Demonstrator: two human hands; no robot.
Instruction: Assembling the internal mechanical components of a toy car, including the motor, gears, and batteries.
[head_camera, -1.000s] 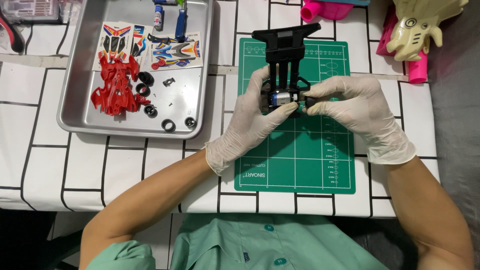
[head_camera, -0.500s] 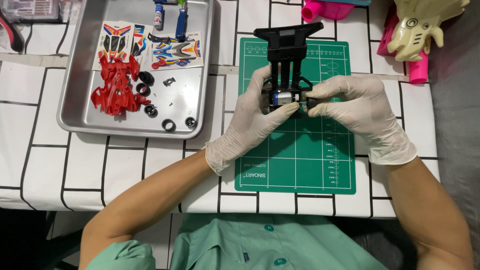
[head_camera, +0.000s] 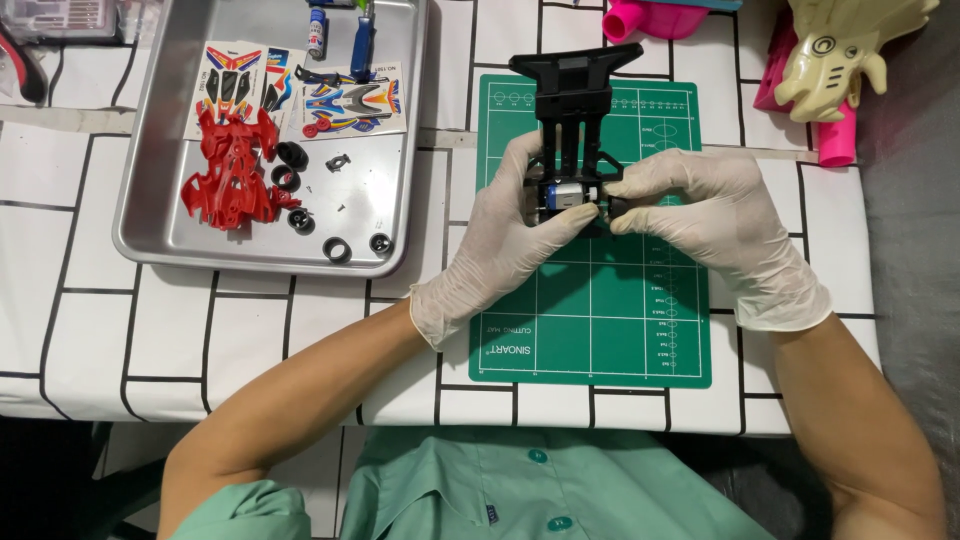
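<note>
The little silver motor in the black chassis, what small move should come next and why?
Probably press the silver motor down with the right hand fingers while the left hand steadies the black chassis. Both hands pinch around it over the green mat, and it looks not fully seated.
</note>
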